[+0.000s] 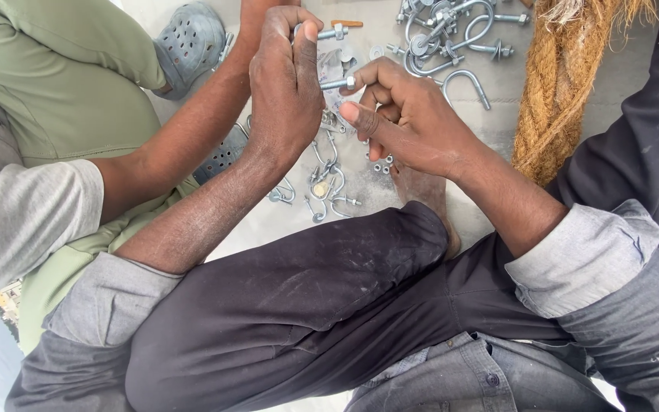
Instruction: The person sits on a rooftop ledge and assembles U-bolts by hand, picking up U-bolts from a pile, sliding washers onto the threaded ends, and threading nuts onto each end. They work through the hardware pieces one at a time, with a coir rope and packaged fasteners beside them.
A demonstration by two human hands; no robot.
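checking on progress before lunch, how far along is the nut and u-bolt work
Done, it seems: a pile of u-bolts at the top already carries nuts and washers. In hand: the left hand grips a u-bolt while the right hand pinches the nut on its lower leg. Left: loose nuts and more u-bolts on the floor below the hands; how many need work is unclear.

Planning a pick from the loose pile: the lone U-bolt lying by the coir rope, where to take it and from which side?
Judging by its pose, take the U-bolt at its curved bend, coming from above. It lies flat on the floor with the bend toward the pile of U-bolts and the threaded legs pointing away. The bend is smooth and bare; the rope crowds one leg.
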